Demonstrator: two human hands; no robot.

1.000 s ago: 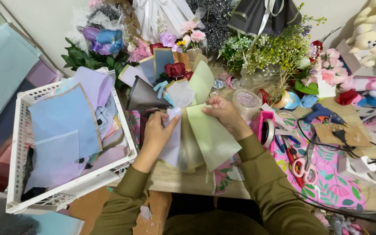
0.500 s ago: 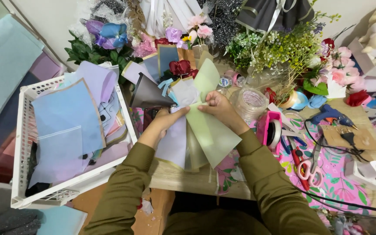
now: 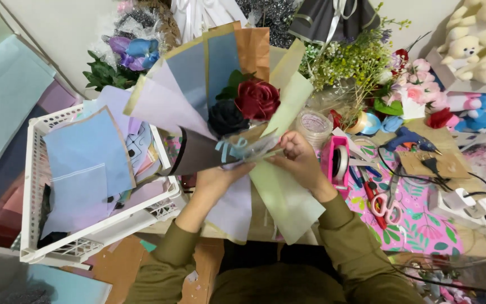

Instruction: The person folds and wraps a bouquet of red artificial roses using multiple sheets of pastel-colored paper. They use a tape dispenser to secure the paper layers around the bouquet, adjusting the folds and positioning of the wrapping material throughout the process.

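I hold a paper-wrapped bouquet [image 3: 209,95] raised toward the camera, with a dark red rose [image 3: 257,98] and a black rose [image 3: 226,117] inside lilac, blue, brown and pale green wrapping sheets. My left hand [image 3: 212,179] grips the bouquet's base from below, near a light blue ribbon bow [image 3: 229,149]. My right hand [image 3: 293,152] pinches a pale green sheet [image 3: 285,194] against the bouquet's right side. A lilac sheet [image 3: 232,211] hangs under my left wrist.
A white plastic basket [image 3: 35,225] of coloured papers stands at the left. A pink tape dispenser [image 3: 336,163], pink scissors [image 3: 383,202], a blue glue gun [image 3: 406,138], cables, artificial flowers [image 3: 355,62] and plush bears [image 3: 479,39] crowd the right and back.
The bouquet has been lifted up toward the camera and now looms large. Both hands have stayed at its base with the green sheet.
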